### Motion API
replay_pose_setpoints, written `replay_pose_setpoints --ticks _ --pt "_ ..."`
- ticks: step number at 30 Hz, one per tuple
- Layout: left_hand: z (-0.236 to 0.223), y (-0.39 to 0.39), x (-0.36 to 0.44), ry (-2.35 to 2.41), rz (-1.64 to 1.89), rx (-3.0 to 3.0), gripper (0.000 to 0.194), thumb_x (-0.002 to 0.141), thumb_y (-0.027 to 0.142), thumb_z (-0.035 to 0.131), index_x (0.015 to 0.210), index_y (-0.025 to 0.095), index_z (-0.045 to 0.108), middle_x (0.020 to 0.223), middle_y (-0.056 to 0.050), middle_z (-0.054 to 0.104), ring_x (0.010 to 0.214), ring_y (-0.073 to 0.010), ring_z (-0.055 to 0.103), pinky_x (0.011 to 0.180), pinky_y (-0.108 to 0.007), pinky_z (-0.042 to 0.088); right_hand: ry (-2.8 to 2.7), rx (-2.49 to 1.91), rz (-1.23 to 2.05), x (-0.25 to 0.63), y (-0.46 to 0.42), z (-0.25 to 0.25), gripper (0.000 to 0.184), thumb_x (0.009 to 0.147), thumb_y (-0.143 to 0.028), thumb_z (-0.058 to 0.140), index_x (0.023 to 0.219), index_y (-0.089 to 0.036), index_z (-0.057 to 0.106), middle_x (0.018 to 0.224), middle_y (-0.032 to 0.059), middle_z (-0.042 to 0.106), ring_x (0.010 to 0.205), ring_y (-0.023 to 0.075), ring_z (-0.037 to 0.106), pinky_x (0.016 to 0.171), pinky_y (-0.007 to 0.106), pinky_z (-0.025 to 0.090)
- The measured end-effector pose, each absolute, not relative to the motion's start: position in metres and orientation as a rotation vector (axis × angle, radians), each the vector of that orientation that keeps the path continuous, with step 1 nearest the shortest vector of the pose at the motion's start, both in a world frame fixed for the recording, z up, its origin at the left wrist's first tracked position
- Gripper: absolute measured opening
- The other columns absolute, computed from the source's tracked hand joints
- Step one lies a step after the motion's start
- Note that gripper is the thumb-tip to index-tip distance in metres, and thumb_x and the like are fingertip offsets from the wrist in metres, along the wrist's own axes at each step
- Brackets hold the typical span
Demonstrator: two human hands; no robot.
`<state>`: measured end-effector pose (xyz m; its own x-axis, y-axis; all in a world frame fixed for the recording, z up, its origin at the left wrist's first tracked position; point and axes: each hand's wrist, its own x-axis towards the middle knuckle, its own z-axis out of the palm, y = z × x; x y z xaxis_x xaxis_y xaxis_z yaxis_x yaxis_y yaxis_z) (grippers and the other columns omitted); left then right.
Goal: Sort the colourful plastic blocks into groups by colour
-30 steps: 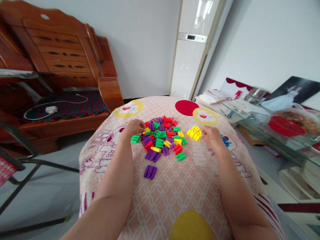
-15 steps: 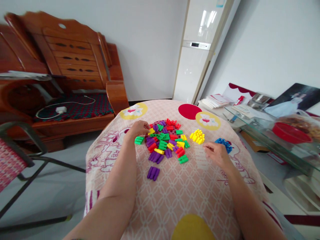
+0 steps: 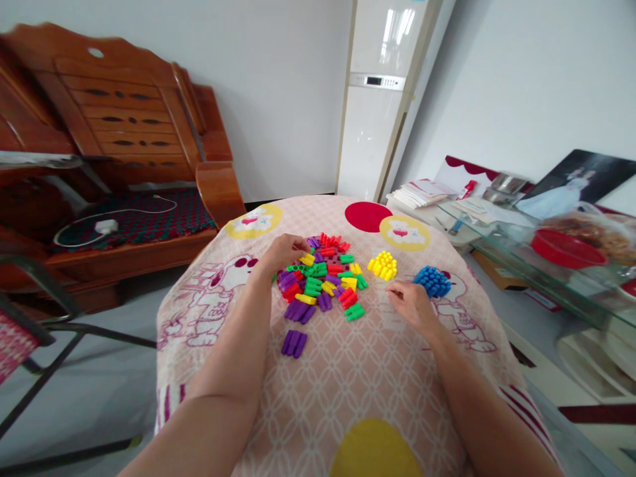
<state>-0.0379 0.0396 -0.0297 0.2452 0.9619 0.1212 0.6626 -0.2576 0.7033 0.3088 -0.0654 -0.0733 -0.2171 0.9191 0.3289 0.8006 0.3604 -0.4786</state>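
Yellow, green, red and purple plastic building pieces (image 3: 313, 287) lie in a loose heap on the patterned tablecloth (image 3: 338, 384). My left hand (image 3: 287, 254) reaches over the heap's left side, its fingers closed on a yellow building piece (image 3: 307, 260). My right hand (image 3: 410, 302) rests low over the cloth, its fingers curled together; what they hold, if anything, is hidden. Just beyond it is a tight cluster of yellow pieces (image 3: 383, 265), and beside its knuckles a cluster of blue pieces (image 3: 432, 281). One purple block (image 3: 294, 344) lies apart, nearer to me.
At the right stands a glass shelf (image 3: 501, 245) with a red bowl (image 3: 569, 250), papers and a framed picture (image 3: 579, 179). A wooden bench (image 3: 134, 126) is at the left, with a metal-framed chair (image 3: 44, 311) closer by. Behind the table rises a white cabinet-like unit (image 3: 370, 132).
My left hand has moved right across the heap, carrying the yellow piece with it. The whole view has shifted slightly. My right hand has hardly moved over the cloth.
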Motion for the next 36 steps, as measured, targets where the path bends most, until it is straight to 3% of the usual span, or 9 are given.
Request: replay_pose_setpoints --ticks 9,16,26,36 --pt "-0.024 0.035 -0.014 1.429 0.805 2.122 0.032 0.068 0.015 0.054 0.089 0.014 0.077 0.073 -0.002 0.074 0.061 -0.0136 0.064 0.059 -0.021 0.047 -2.099 -1.55 0.186 0.307 -0.061 -0.086 0.02 0.085 -0.022 0.053 0.077 -0.018 0.071 0.076 0.0065 0.072 0.071 0.0181 0.063 0.068 0.027 0.041" --pt "-0.01 0.03 -0.008 1.438 0.791 2.271 0.024 0.073 0.017 0.058 0.087 0.016 0.078 0.086 -0.003 0.077 0.08 -0.0172 0.068 0.076 -0.024 0.05 -2.132 -1.638 0.127 0.298 -0.065 -0.084 0.021 0.087 -0.021 0.052 0.08 -0.019 0.071 0.08 0.006 0.071 0.074 0.0174 0.062 0.068 0.025 0.039" --pt "-0.042 0.003 0.078 1.241 0.282 2.666 0.017 0.078 0.012 0.062 0.092 0.015 0.072 0.095 -0.009 0.074 0.091 -0.0231 0.067 0.076 -0.029 0.048 -2.126 -1.642 0.147 0.298 -0.064 -0.085 0.02 0.088 -0.02 0.052 0.082 -0.02 0.072 0.082 0.006 0.072 0.077 0.0175 0.063 0.07 0.025 0.041" --pt "-0.031 0.02 0.081 1.337 0.65 2.592 0.032 0.083 0.009 0.05 0.111 0.014 0.066 0.103 -0.011 0.071 0.096 -0.0217 0.066 0.084 -0.03 0.05 -2.122 -1.679 0.126 0.294 -0.063 -0.083 0.02 0.087 -0.017 0.054 0.082 -0.02 0.073 0.083 0.0059 0.074 0.075 0.0168 0.062 0.067 0.024 0.037"
